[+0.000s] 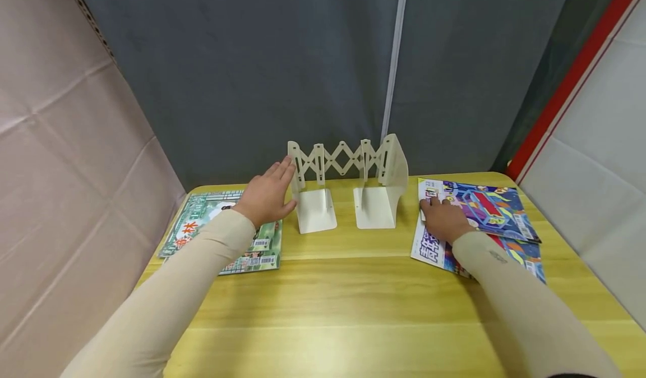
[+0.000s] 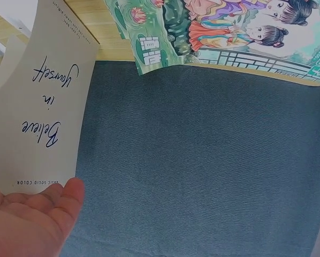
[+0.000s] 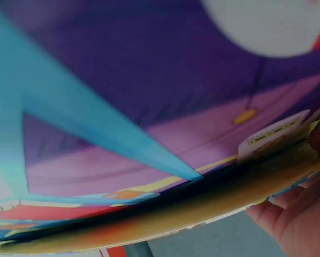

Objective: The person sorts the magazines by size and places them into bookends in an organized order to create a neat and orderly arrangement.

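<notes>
A white expandable bookend (image 1: pixel 317 215) with a zigzag lattice stands at the back of the table. My left hand (image 1: pixel 267 194) touches its left end panel with fingers extended. In the left wrist view, handwritten-style lettering, "Believe in yourself", runs down that panel (image 2: pixel 37 101). At the right, my right hand (image 1: pixel 445 221) pinches the left edge of a colourful purple magazine (image 1: pixel 484 207). The right wrist view has the fingers (image 3: pixel 304 214) behind the magazine's edge and the thumb partly hidden in front. Another magazine (image 1: pixel 429 249) lies under it, partly covered by my arm.
Green illustrated magazines (image 1: pixel 202 221) lie overlapping on the left of the wooden table (image 1: pixel 348 299), partly behind my left forearm. A dark grey curtain (image 1: pixel 252 75) hangs behind the table. Pale sheets (image 1: pixel 60 159) rise at the sides, with a red strip (image 1: pixel 570 86) at the right.
</notes>
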`<state>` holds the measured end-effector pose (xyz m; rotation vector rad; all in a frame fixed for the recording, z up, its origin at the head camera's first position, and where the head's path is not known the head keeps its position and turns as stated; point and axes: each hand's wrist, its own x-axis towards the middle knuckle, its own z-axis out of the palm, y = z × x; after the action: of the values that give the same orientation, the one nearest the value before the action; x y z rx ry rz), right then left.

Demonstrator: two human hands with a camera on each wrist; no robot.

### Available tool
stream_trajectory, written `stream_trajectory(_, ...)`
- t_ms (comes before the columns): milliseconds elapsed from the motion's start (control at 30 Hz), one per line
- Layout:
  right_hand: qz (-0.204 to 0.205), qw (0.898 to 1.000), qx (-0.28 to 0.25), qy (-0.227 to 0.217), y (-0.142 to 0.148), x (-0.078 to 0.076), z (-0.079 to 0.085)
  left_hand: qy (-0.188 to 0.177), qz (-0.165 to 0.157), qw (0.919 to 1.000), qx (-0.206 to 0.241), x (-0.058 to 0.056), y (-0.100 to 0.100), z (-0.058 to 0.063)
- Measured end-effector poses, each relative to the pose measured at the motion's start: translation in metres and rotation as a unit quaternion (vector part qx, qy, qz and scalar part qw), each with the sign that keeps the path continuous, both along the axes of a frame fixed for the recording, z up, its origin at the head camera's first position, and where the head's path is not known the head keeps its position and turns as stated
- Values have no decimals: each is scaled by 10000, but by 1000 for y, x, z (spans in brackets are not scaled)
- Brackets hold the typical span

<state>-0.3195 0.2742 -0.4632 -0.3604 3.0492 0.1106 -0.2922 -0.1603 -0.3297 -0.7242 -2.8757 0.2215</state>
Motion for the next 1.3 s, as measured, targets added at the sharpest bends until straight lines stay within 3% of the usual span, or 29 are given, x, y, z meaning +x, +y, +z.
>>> stream_trajectory(233,193,9979,252,573,1,3,2,-7,33,10000,8,0,1,0)
stream_trajectory(667,289,9970,99,710,5,15,16,-24,-6,10000,45,1,2,2)
stream_trajectory(967,535,9906,158,1251,5,22,31,-98,27,9999,32,2,-1,2)
stream_trajectory(1300,632,9867,116,1495,3,33,49,-124,28,9999,26,2,1,3)
